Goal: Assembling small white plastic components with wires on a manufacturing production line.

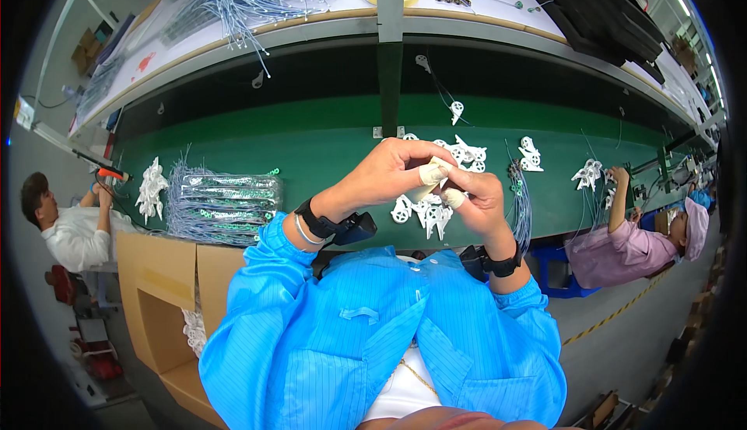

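Above the green bench, my two hands meet fingertip to fingertip. My left hand (pixel 389 172) is closed in a pinch, a cream finger cot (pixel 433 173) on a fingertip. From the other side my right hand (pixel 481 198) bends its fingers in against it, also with a cream finger cot (pixel 454 198). Whatever is pinched between them is too small and covered to make out. White plastic parts with a round wheel-like end (pixel 429 216) lie in a pile just below my hands, and more white parts (pixel 467 152) lie behind them.
Left on the bench lie bundled blue-grey cables (pixel 233 196) and a pile of white parts (pixel 151 190). A loose cable bunch (pixel 521 204) is at right. An open cardboard box (pixel 159 305) stands lower left. A shelf (pixel 327 31) spans above; co-workers sit on both sides.
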The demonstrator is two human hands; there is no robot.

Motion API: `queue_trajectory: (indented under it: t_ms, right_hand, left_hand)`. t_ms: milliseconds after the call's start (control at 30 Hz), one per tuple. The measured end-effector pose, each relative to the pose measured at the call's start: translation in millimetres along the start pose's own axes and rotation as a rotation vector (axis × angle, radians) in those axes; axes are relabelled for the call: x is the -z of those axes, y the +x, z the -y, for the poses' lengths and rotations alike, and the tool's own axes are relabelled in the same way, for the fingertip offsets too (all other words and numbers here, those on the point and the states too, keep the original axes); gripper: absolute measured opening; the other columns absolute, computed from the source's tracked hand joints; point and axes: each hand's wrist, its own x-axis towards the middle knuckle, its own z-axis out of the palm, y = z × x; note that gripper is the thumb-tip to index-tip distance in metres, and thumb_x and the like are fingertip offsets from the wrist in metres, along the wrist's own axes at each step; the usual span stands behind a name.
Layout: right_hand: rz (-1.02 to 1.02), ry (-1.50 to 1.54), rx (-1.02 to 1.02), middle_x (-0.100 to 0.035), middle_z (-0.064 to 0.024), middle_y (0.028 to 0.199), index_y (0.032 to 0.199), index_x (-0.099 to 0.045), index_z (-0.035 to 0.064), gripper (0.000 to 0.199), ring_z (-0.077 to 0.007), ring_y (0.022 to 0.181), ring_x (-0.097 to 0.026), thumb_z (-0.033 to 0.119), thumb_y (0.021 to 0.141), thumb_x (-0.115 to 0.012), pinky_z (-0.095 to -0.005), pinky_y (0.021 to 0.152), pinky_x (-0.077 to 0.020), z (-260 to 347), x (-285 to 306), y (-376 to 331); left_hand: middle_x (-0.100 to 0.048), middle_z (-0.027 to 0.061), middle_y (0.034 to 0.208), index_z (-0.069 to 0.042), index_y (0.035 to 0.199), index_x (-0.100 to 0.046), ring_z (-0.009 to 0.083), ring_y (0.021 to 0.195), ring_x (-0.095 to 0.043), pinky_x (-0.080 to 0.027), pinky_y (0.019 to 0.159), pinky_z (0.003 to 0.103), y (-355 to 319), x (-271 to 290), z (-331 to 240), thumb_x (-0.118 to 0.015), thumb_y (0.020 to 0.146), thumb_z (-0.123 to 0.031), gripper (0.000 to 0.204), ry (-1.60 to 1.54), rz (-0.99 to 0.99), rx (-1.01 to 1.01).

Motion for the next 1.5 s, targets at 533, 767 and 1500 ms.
queue_trajectory:
  t_ms: [533, 767, 1500]
  right_hand:
    - [0.191, -0.749, 0.187, -0.053, -0.0039, 0.067, 0.117, -0.06, 0.0138, 0.06, -0.0189, 0.054, -0.055, -0.007, 0.061, -0.058, -0.0306, 0.044, -0.0413, 17.0, 16.0, 10.3]
    - [0.019, -0.691, 0.172, -0.057, -0.0057, 0.071, 0.118, -0.06, 0.0146, 0.061, -0.0201, 0.052, -0.056, -0.009, 0.062, -0.056, -0.0304, 0.045, -0.0445, 2.5, 12.8, 6.9]
    - [-0.056, -0.911, -0.09, -0.062, -0.011, 0.066, 0.081, -0.066, 0.0067, 0.009, -0.0282, 0.057, -0.06, 0.008, 0.073, -0.063, -0.0372, 0.05, -0.0457, -8.3, 12.1, 14.4]
  left_hand:
    - [-0.061, 0.004, 0.072, -0.002, 0.111, -0.052, 0.0084, 0.058, -0.06, -0.043, 0.044, 0.019, 0.4, 15.3, -9.4, -0.056, 0.09, -0.026, 0.032, -0.019, 0.245, 0.339]
    - [-0.063, 0.006, 0.083, -0.002, 0.128, -0.042, 0.0091, 0.064, -0.063, -0.042, 0.043, 0.018, -0.5, 13.4, -8.1, -0.059, 0.086, -0.023, 0.05, -0.017, 0.16, 0.303]
    - [-0.06, 0.0112, 0.1, -0.005, 0.103, -0.06, 0.0311, 0.092, -0.057, -0.047, 0.081, 0.04, -1.4, 2.2, 17.1, -0.074, 0.06, -0.007, 0.045, 1.142, -0.366, -0.61]
